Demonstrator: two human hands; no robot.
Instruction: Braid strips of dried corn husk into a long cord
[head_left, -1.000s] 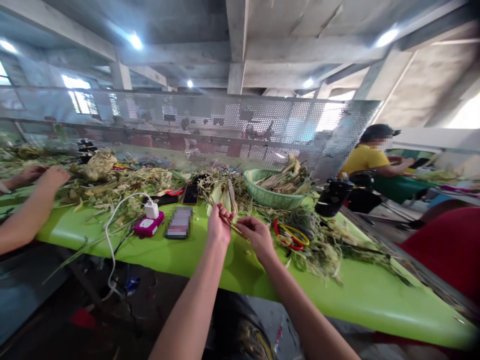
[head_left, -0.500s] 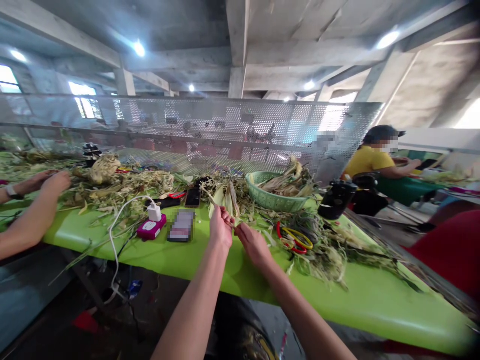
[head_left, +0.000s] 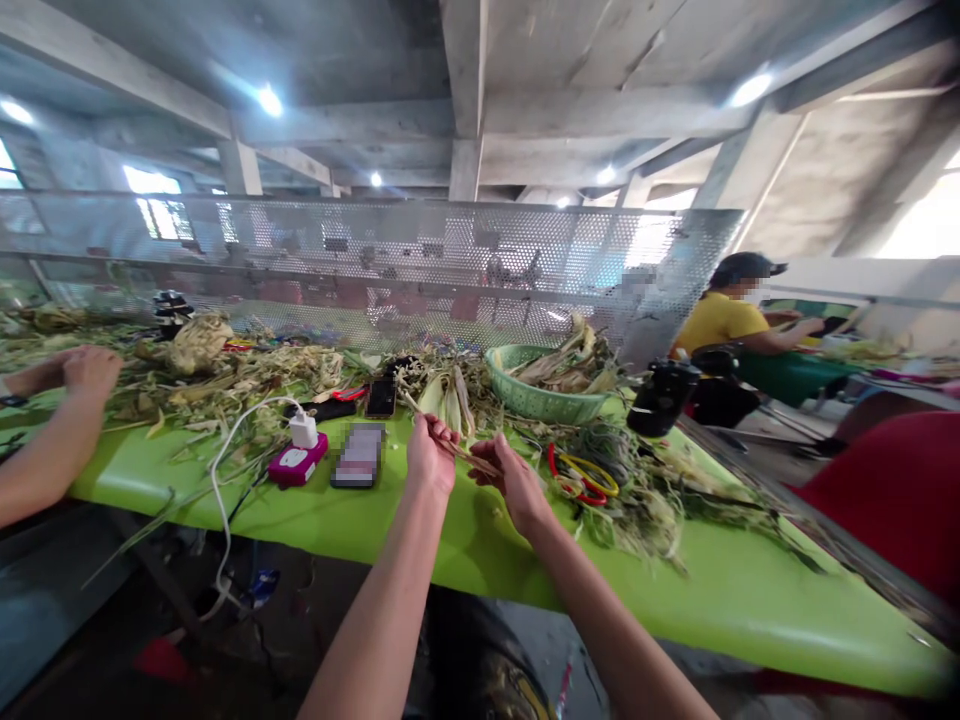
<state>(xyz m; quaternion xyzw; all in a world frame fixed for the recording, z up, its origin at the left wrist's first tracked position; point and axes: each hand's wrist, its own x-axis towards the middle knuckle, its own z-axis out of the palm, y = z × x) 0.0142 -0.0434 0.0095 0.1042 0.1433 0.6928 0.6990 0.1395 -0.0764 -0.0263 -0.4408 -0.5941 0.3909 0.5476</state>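
Over the front of the table, my left hand is closed around a thin, brownish strip of dried husk. One end of the strip pokes out beyond the left fingers, up and to the left. The other end reaches my right hand, where it lies between the thumb and the curled fingers in a looser grip. Just beyond the hands, several pale, wide husk leaves rest on the pile.
A green basket of dried husks stands behind my right hand. Red and yellow-handled scissors lie among fibres on the right. To the left are a phone and a magenta power socket with a white cable. A co-worker's hands work at far left.
My right hand has turned and loosened its fingers, moving slightly right along the strip, so more of the strip shows between the hands. The whole view has shifted slightly.
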